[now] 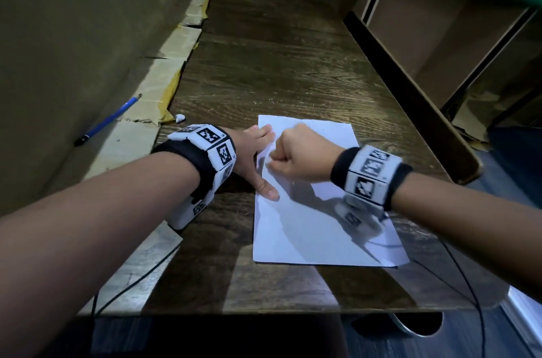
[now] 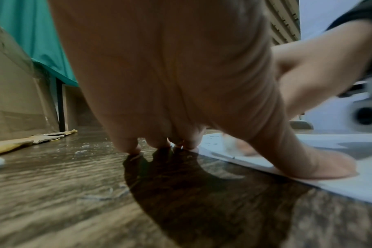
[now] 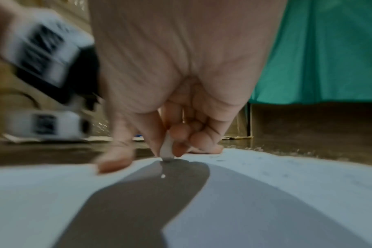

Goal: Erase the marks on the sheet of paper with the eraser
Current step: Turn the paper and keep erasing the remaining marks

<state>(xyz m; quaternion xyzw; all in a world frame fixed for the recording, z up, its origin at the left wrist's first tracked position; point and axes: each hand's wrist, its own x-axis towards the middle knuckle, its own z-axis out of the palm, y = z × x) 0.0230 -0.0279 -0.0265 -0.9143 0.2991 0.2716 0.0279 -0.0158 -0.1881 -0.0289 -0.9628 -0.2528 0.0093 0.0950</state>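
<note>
At frame centre, the right hand [image 1: 296, 154] pinches the eraser [image 3: 167, 148] onto the sheet [image 1: 316, 228], left hand [image 1: 252, 158] flat steadying; faint marks [image 3: 265, 161] seemingly remain.

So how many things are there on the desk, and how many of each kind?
Sheets of paper: 1
Erasers, pinched in the right hand: 1
Blue pens or pencils: 1
Small white scraps: 1
Total: 4 things. The left hand holds none; it presses the paper flat.
</note>
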